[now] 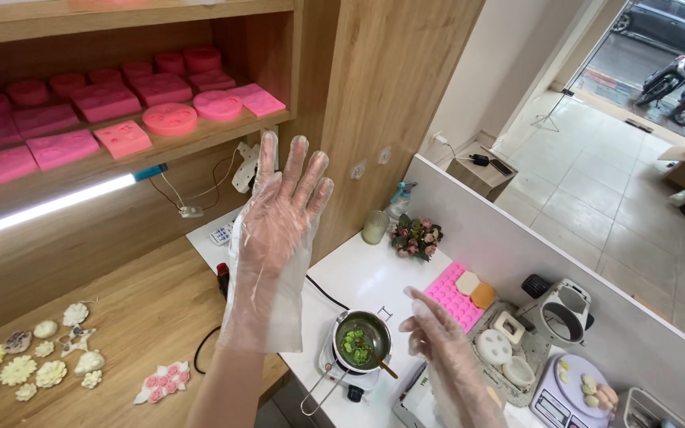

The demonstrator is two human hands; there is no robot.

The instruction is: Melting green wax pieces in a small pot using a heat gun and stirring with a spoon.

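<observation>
My left hand (279, 222) is raised upright in front of the wooden wall, fingers spread, inside a loose clear plastic glove. It holds nothing. My right hand (438, 333), also in a clear glove, hovers lower over the white counter (358, 273), fingers loosely apart and empty. Just left of the right hand sits a small metal pot (362, 339) with green pieces in it, on a little white heater, a spoon handle sticking out.
A pink silicone mould (452, 299) with two soap blocks lies on the counter. White moulds, a kettle (562, 311) and a scale with pale pieces stand at right. Pink moulds fill the shelf (105, 119). Flower-shaped soaps (33, 361) lie on the wooden table.
</observation>
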